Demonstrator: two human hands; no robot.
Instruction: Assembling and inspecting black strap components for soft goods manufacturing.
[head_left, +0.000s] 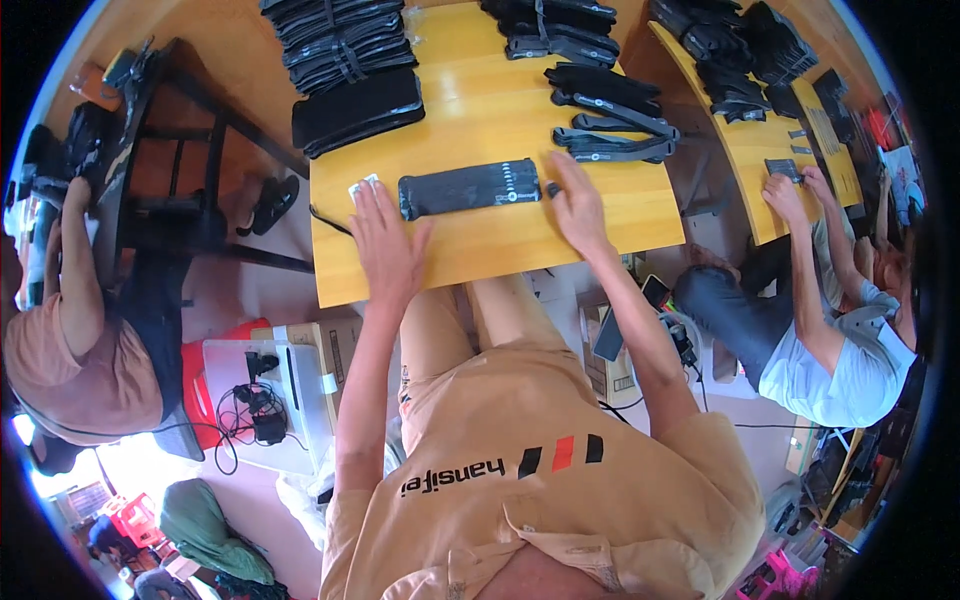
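A flat black pouch point(470, 190) with white print at its right end lies crosswise on the yellow table point(480, 110), between my hands. My left hand point(385, 240) is flat, fingers stretched out, their tips on a small white paper piece point(366, 186). The thumb side of that hand is near the pouch's left end. Just past the right end, my right hand point(577, 210) rests with its fingers apart. A small dark piece sits at its thumb; whether it is worn or held is unclear.
Stacked black pouches point(360, 110) stand at the far left of the table. Folded grey-black straps point(615, 130) lie at the far right. A co-worker's hands point(795, 195) work at another yellow table; another person point(85, 350) sits at left. Cables point(260, 400) lie on a clear bin.
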